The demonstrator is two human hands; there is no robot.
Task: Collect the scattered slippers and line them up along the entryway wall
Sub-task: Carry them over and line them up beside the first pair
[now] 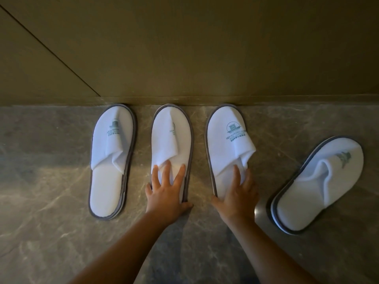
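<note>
Several white slippers with grey soles and a green logo lie on the floor. Three stand toes-first against the wall: the left slipper, the middle slipper and the third slipper. My left hand lies flat on the heel of the middle slipper, fingers spread, thumb round its right edge. On the heel of the third slipper rests my right hand, gripping it at both edges. A last slipper lies apart at the right, tilted with its toe pointing up and right, away from the wall.
The floor is grey marbled stone with light patches. A dark skirting strip runs along the foot of the olive wall. A wall seam slants away at the upper left.
</note>
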